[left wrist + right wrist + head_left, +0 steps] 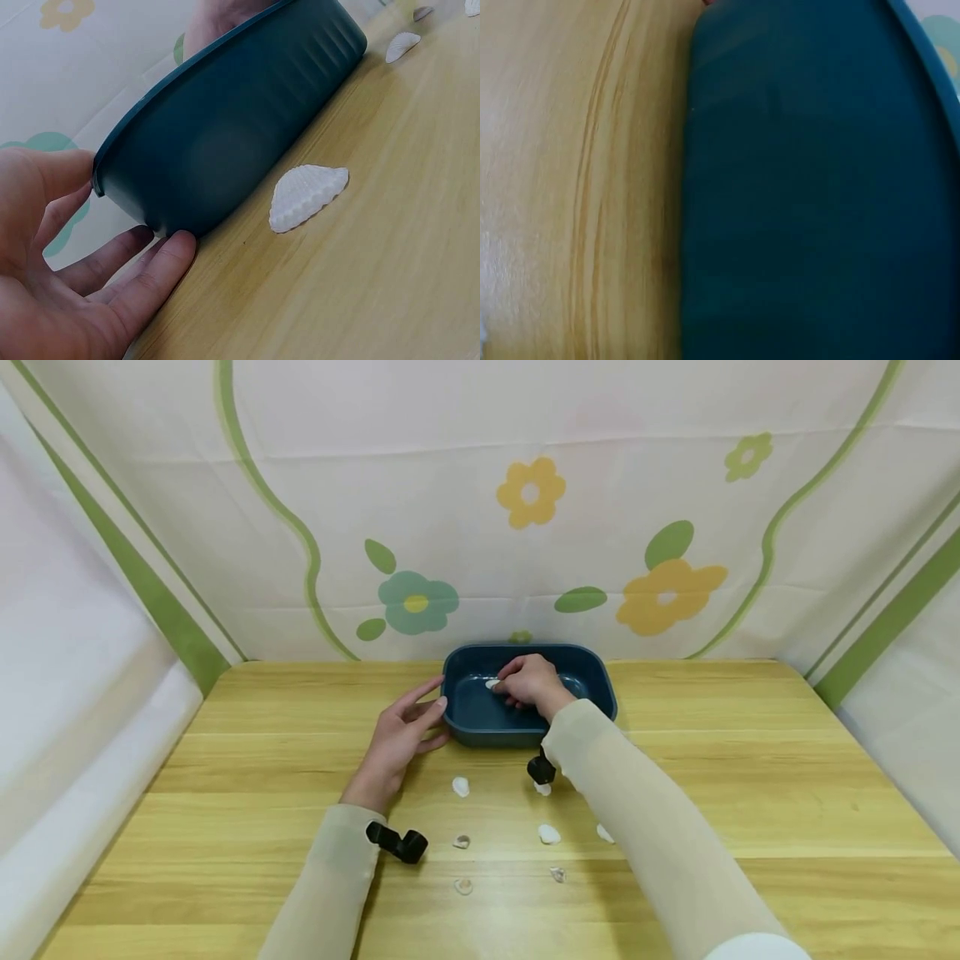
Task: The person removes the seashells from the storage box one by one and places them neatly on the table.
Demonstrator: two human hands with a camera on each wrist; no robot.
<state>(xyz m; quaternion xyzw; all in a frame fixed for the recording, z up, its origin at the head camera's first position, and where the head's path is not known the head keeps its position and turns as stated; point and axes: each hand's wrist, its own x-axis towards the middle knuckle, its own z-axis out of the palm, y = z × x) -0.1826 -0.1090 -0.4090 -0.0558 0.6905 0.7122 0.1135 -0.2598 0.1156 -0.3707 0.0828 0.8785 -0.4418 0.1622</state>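
Observation:
My right hand [531, 681] is inside a dark blue plastic basin [495, 739], its thumb and fingers pinching a small white seashell [492, 683] low over the basin's floor. At the basin's left end, my left hand [401, 731] touches the rim and outer wall with extended fingers. The left wrist view shows these fingers [154, 281] against the basin's lower corner and another digit at the rim. A ribbed white seashell [307, 196] lies on the table beside the basin. In the right wrist view the basin's outer wall [810, 187] hides my right hand.
Several more shells lie in front of the basin, among them a white one [549, 834], a brownish one [461, 841] and a grey one [558, 874]. Behind the wooden table [225, 777] hangs a flower-print cloth [450, 502], close to the basin's back.

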